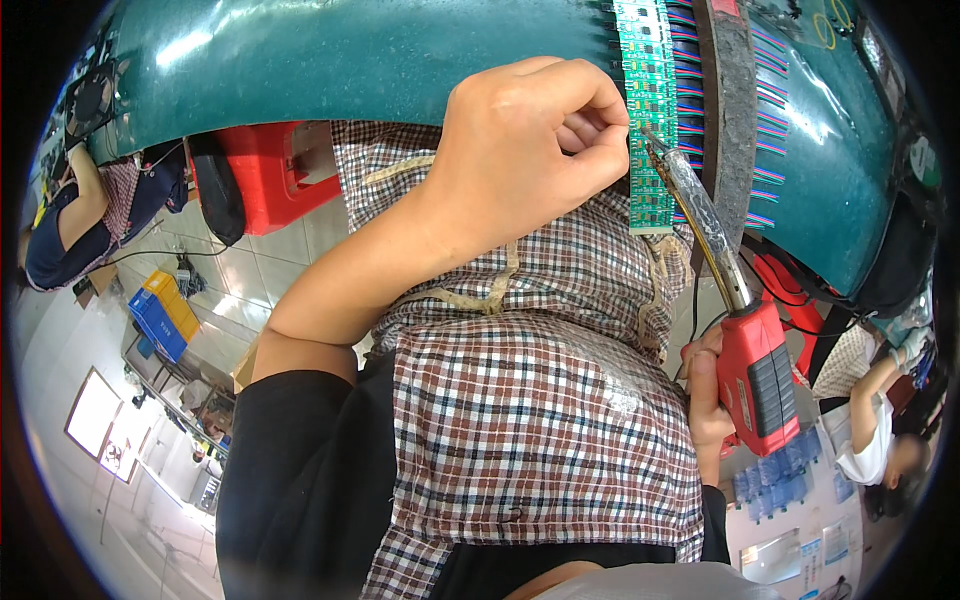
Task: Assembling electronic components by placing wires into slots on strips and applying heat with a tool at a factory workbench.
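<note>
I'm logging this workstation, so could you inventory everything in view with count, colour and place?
Circuit-board strip: one, green, upper centre-right
Wires: many, multicoloured, right of the strip
Bar: one, grey, across the wires
Soldering iron: one, red-black grip, metal barrel, tip by the strip
Table: one, green, top
Fan: one, dark, upper left
Stool: one, red, left
Crates: apparently two, blue and yellow, left floor
Other people: at least two, dark and white clothing, both sides
Rim items: uncountable, too small
Apron: one, checked, on the wearer
Left hand: one, bare, pinched beside the strip
Right hand: one, bare, gripping the iron
</note>
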Demonstrator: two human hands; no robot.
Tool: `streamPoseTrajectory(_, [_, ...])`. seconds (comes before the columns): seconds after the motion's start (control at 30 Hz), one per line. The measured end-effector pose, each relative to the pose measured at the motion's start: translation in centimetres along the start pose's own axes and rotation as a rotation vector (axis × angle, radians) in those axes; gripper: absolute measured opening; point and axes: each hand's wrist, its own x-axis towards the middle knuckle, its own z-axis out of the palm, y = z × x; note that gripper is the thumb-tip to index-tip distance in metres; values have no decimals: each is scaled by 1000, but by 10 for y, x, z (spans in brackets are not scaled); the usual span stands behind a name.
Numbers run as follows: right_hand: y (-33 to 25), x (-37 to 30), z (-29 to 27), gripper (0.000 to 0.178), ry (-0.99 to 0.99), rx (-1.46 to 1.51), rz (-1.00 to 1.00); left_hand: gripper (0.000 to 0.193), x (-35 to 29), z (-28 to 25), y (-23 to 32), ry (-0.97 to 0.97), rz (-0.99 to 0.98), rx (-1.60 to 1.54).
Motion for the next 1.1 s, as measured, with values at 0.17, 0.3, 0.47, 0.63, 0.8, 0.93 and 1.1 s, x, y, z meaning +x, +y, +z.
streamPoseTrajectory(0.17, [0, -6, 2, 11, 83, -18, 5, 8, 4, -3, 3, -20, 0, 13])
streamPoseTrajectory(0.3, [-2, 1, 13, 14, 152, 177, -33, 8, -1, -6, 9, -43, -69, 7])
streamPoseTrajectory(0.47, [-16, 12, 18, 11, 365, 563, 43, 5, 41, -32, 13, -32, 117, 251])
streamPoseTrajectory(0.63, [-18, 12, 14, 12, 375, 539, 16, 10, 134, -9, 9, -2, 317, 697])
streamPoseTrajectory(0.8, [-16, 9, 20, 12, 409, 529, -16, 12, 179, 2, -9, -24, 487, 927])
streamPoseTrajectory(0.93, [-13, 6, 20, 12, 454, 575, -3, 13, 187, 5, -13, -70, 501, 981])
streamPoseTrajectory(1.1, [-13, 11, 22, 11, 480, 582, 2, 14, 191, 0, -2, -192, 465, 972])
